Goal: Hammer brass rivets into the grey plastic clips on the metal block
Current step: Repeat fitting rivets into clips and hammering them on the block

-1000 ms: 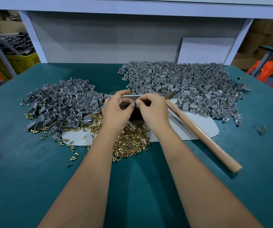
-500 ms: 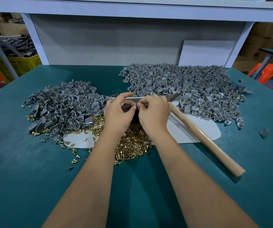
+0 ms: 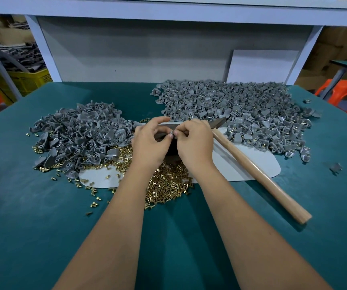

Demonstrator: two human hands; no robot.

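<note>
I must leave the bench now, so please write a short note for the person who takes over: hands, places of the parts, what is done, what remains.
Left hand and right hand: fingertips pinch a small grey clip between them, above the metal block, which they mostly hide.
Hammer: lies unheld, right of the hands.
Brass rivets: loose heap near the wrists.
Left pile: plain clips.
Right pile: many clips showing brass.
Done: right pile, apparently.
Left: strike this clip, then the left pile.

Small grey clip [image 3: 172, 135] pinched between both hands over the dark metal block [image 3: 171, 150], loose brass rivets [image 3: 168, 185] heaped in front, hammer [image 3: 258, 174] lying right, grey clips [image 3: 80, 135] piled left.
</note>
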